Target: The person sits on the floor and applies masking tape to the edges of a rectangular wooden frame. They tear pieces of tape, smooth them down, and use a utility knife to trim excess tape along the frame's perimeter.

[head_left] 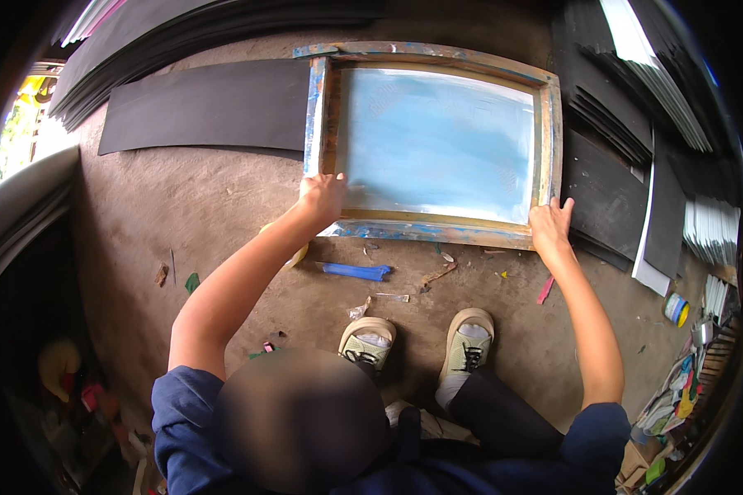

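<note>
A wooden screen-printing frame point(437, 231), smeared with blue and white paint, is in front of me. Light blue mesh point(437, 140) fills its middle, with whitish edges. My left hand point(322, 198) is closed on the frame's left side near the lower corner. On the opposite side, my right hand point(552, 223) grips near the lower right corner, with a finger sticking up. A dark flat sheet point(206, 107) runs out from behind the frame's left edge. What lies directly under the frame is hidden.
Stacks of dark sheets point(165, 49) lie at the far left, and more dark sheets point(610, 194) at the right. A blue strip point(355, 271) and scraps litter the floor before my shoes point(470, 338). A small yellow-and-blue tub point(676, 309) stands at the right.
</note>
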`<state>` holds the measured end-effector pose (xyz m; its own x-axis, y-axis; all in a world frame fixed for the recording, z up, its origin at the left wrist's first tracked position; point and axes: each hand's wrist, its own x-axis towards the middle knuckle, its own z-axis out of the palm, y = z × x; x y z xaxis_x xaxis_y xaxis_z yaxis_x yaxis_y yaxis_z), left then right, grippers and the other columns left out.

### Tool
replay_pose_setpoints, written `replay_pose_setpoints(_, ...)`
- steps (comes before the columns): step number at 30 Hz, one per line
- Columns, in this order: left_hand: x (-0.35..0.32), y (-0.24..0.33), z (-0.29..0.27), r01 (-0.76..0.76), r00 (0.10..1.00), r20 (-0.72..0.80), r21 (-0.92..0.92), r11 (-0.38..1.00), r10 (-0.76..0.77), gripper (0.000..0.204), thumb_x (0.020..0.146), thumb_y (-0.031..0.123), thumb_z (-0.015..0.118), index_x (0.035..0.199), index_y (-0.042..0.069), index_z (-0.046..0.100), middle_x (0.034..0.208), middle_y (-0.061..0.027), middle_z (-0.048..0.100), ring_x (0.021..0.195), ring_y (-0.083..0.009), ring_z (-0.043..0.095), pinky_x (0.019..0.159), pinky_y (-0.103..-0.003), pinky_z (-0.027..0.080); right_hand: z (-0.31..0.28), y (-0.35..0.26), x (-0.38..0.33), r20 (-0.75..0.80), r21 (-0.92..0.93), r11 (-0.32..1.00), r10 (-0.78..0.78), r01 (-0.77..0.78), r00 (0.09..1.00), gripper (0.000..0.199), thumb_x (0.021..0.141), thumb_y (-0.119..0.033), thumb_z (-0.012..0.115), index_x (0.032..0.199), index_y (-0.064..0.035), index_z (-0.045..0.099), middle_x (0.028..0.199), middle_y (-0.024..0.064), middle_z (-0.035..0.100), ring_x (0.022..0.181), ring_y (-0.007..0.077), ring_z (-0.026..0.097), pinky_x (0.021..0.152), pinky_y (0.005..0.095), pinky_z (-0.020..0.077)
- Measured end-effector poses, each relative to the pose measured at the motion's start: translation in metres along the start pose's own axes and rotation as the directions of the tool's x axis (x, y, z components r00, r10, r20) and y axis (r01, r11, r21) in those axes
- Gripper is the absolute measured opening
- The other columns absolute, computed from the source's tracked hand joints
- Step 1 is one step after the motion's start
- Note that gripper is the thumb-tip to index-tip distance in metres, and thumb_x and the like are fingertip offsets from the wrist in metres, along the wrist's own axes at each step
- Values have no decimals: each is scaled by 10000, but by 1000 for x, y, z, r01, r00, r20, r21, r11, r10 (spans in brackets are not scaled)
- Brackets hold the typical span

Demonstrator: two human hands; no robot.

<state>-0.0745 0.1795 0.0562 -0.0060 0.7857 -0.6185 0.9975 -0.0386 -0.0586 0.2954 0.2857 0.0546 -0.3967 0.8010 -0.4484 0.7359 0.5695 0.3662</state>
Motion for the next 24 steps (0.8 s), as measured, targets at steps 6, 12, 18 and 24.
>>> replay_pose_setpoints(6,-6,11,-19,49,994,92,89,995,-58,554,741,96,635,1224,83,364,1219,-192,490,954,-234,613,733,-327,496,-7,3,-4,-56,31,999,-29,31,998,313,722,-43,629,1011,-24,513,774,130,654,923,264,581,856,462,362)
replay_pose_setpoints(12,-20,-19,-9,-146,971,-189,16,989,146,424,796,272,635,1129,51,493,1202,-148,494,1039,-237,548,869,-382,391,-12,52,-35,-242,618,740,-142,265,960,253,751,-179,668,952,-35,612,937,64,623,949,252,498,875,404,386)
replay_pose_setpoints(18,-59,-16,0,-454,883,-262,-271,849,389,554,760,235,692,1225,120,413,1019,-91,632,1066,-214,559,1090,-498,173,-10,57,-51,-269,550,730,-304,405,914,408,679,-114,715,1073,-56,623,983,80,616,1063,235,448,985,404,309)
replay_pose_setpoints(24,-46,-22,23,-495,843,-273,-59,867,463,721,735,127,711,1312,163,280,907,-50,671,910,-235,633,1123,-496,86,7,54,-41,-335,420,740,-411,525,848,344,716,-50,658,1059,-64,629,924,89,611,1049,220,478,1030,469,236)
